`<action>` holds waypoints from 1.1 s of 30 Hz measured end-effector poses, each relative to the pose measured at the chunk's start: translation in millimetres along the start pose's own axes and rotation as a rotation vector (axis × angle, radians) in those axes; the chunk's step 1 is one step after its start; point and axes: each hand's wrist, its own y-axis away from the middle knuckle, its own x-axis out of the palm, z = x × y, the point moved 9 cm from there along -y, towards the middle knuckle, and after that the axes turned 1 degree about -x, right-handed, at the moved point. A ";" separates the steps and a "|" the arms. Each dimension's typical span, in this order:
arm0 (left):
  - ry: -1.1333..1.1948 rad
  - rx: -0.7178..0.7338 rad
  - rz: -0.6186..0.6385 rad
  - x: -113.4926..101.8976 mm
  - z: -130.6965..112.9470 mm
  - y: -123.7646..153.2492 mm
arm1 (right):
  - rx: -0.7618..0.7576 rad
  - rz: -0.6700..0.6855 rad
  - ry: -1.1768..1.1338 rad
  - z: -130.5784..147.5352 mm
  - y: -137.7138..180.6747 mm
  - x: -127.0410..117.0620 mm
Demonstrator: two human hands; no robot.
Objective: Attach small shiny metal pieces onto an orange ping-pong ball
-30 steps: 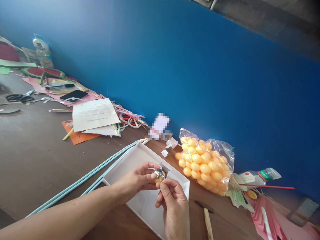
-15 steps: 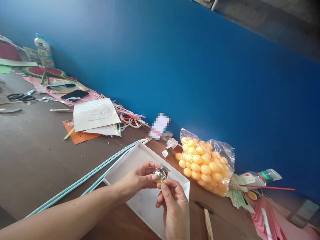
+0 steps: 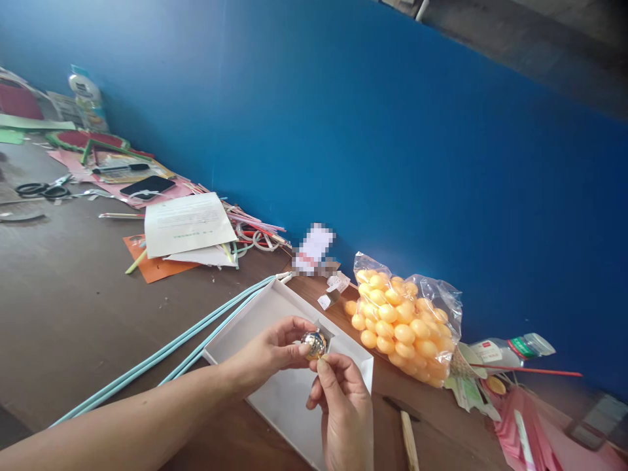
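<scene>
A small shiny metallic ball (image 3: 314, 343) sits between the thumb and fingers of my left hand (image 3: 287, 343). My right hand (image 3: 338, 386) is closed in a pinch at the ball's lower right edge, thumb against forefinger. Whatever lies in that pinch is too small to make out. Both hands are held over a shallow white box lid (image 3: 284, 415), whose near part is partly covered by my arms.
A clear bag of orange balls (image 3: 402, 320) stands against the blue wall (image 3: 314, 118). Light blue sticks (image 3: 161, 356) lie left of the lid, a hammer (image 3: 408, 438) right of it. Papers (image 3: 189, 226), scissors (image 3: 44, 190) and a plastic bottle (image 3: 515, 350) lie further out.
The ball has turned very slightly in my left hand, and the right fingertips have shifted a little. Everything else stays in place.
</scene>
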 end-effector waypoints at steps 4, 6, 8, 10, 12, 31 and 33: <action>-0.009 0.007 0.001 -0.4 -0.3 -0.3 | 0.008 0.004 0.003 -0.6 -0.4 -0.7; -0.013 0.005 0.003 -0.4 0.0 -0.3 | 0.012 0.003 0.003 -1.6 -0.8 -1.7; -0.017 0.008 0.008 -0.1 0.0 -0.3 | 0.016 0.002 0.009 -2.5 -1.1 -2.3; -0.022 0.014 0.013 -0.1 0.1 -0.4 | 0.020 0.003 0.020 -2.6 -1.4 -2.2; -0.026 0.019 0.013 -0.6 0.2 -0.7 | 0.020 0.000 0.032 -1.6 -1.2 -2.1; -0.197 0.076 -0.025 -0.9 -7.6 -0.7 | 0.009 -0.015 0.099 6.4 2.2 -0.9; -0.229 0.088 -0.029 -1.9 -7.8 -0.1 | 0.012 -0.012 0.105 6.3 2.4 -0.8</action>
